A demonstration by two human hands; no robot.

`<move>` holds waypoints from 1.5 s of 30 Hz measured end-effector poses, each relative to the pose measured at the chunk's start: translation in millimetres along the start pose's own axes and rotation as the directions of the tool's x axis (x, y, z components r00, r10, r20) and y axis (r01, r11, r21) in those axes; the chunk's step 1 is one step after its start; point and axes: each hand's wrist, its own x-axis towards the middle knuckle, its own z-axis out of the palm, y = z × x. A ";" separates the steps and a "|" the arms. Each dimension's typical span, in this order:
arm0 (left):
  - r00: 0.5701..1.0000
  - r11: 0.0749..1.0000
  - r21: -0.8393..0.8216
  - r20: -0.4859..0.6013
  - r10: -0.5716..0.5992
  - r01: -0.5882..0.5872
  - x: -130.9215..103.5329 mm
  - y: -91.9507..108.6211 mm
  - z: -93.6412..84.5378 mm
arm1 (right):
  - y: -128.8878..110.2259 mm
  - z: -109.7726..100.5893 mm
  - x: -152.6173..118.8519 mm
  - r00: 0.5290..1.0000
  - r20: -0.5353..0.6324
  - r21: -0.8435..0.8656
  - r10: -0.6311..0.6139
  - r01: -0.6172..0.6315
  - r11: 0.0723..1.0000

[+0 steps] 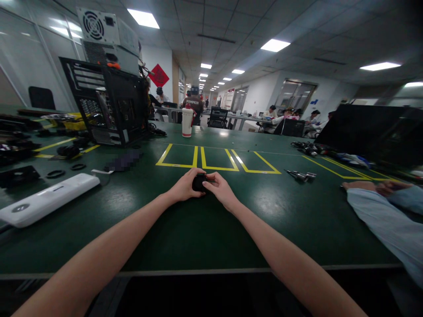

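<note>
Between my two hands, just in front of the yellow tape boxes, is a small round black object [198, 183]; its exact kind cannot be made out. My left hand [185, 186] is closed around its left side, thumb near and fingers at the far edge. From the right, my right hand [219, 188] pinches the same object with thumb and fingers. Both forearms reach in over the near edge of the green table [198, 237]. The fingers hide part of the black object.
To the left lie a white power strip-like bar [53, 198], black rings [55, 174] and an open computer case [112, 101]. A white cup [187, 121] stands at the back. Metal tools [300, 176] lie on the right, near another person's sleeved arms [380, 211].
</note>
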 end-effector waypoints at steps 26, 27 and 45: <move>1.000 1.000 -0.010 -0.012 0.023 -0.023 0.0 -4.2 1.2 | -9.6 0.7 -4.0 0.995 0.032 0.035 0.095 -0.096 0.995; 1.000 1.000 -0.009 -0.013 0.023 -0.023 0.0 -4.4 1.4 | -9.0 0.6 -3.9 0.994 0.042 0.036 0.100 -0.101 0.994; 1.000 1.000 -0.023 0.000 0.019 -0.019 -0.4 -4.2 0.6 | -9.2 3.3 -3.5 0.994 0.022 0.035 0.103 -0.104 0.994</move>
